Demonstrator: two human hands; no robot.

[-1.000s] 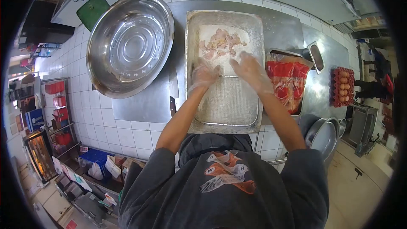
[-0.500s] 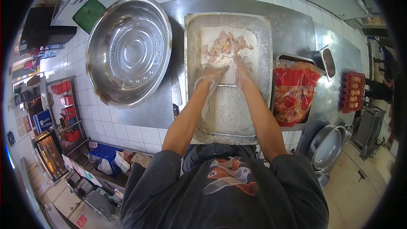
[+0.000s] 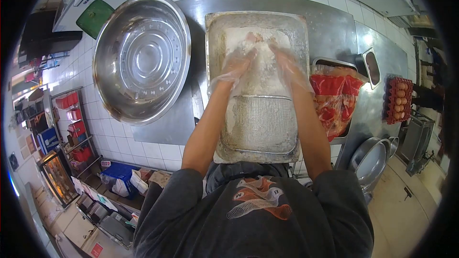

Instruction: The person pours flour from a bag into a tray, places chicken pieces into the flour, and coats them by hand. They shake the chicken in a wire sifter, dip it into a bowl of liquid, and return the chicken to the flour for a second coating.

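A large metal tray (image 3: 304,33) of white flour (image 3: 263,77) lies in front of me. Both my hands wear clear plastic gloves and reach into the flour at its far half. My left hand (image 3: 239,63) is on the left, fingers stretched forward and somewhat blurred. Opposite it, my right hand (image 3: 285,61) has its fingers extended toward the middle. Between the fingertips a few bits of pale raw meat (image 3: 258,37) show, mostly covered with flour. A wire mesh basket (image 3: 262,126) rests in the near half of the tray.
A big steel basin (image 3: 148,59) stands at the left. To the right are a container with a red-printed plastic bag of meat (image 3: 337,98), a small metal pan (image 3: 371,68), a red tray of eggs (image 3: 399,100) and metal bowls (image 3: 370,162).
My hands have pushed farther forward and spread apart in the flour. The meat pieces that lay exposed are now largely covered by flour.
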